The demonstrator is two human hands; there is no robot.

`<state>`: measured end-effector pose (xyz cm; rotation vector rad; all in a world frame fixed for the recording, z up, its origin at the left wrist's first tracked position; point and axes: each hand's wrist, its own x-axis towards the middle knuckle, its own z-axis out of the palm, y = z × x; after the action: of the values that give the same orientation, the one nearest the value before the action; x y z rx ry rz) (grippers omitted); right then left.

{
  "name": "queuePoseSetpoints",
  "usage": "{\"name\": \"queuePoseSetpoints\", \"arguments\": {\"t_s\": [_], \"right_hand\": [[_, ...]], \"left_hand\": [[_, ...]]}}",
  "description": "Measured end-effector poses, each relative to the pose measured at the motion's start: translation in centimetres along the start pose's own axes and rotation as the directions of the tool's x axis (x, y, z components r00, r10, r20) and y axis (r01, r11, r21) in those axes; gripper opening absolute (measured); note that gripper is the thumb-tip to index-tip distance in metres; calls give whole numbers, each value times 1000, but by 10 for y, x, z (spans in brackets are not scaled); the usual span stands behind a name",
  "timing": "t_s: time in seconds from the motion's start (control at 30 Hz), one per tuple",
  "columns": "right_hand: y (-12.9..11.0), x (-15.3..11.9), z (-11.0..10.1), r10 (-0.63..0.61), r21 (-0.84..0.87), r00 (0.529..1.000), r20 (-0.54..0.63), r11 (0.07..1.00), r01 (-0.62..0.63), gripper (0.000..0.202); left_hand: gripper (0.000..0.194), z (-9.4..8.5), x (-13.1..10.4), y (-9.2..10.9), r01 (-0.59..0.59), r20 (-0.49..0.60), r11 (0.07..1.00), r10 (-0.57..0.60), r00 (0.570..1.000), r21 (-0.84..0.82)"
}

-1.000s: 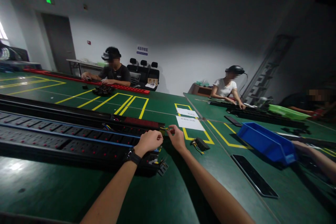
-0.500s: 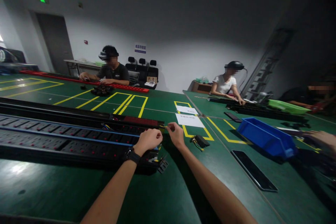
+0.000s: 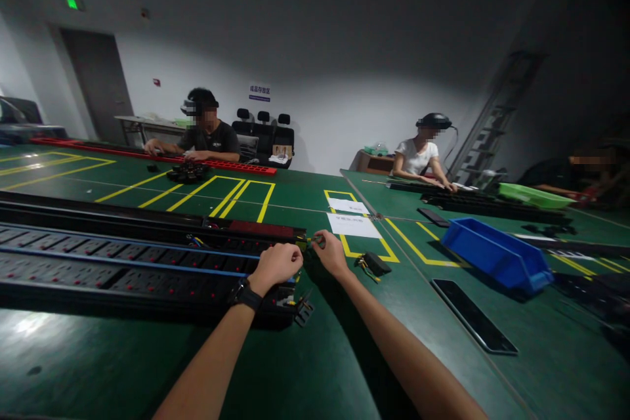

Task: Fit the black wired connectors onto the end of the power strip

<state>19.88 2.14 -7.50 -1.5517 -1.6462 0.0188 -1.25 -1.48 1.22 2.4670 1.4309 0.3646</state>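
A long black power strip with rows of sockets and a blue edge lies on the left, its open end near my hands. My left hand rests over that end, fingers curled closed; what they hold is hidden. To its right, my right hand pinches a thin yellow-green wire at the end of the black housing behind the strip. A small grey part sticks out at the strip's near corner. Right of my right hand lies a black block with loose coloured wires.
A blue bin, a tablet-like dark slab and a phone lie to the right. White papers lie ahead on the green table. Two co-workers sit across, with a green tray at the far right.
My right fingers have curled in more around the wire; my left hand stays nearly in place. Another person's hand at the right edge has gone out of view.
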Motion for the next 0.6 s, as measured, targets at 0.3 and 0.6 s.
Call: {"name": "queuePoseSetpoints", "arguments": {"t_s": [0.3, 0.6], "right_hand": [[58, -36, -103, 127, -110, 986, -110, 984, -139, 30], [120, -47, -148, 348, -146, 886, -305, 903, -405, 20]], "left_hand": [[25, -1, 1, 1, -12, 1, 1000, 12, 1000, 4], [28, -5, 5, 1, 10, 25, 1000, -10, 1000, 25]]}}
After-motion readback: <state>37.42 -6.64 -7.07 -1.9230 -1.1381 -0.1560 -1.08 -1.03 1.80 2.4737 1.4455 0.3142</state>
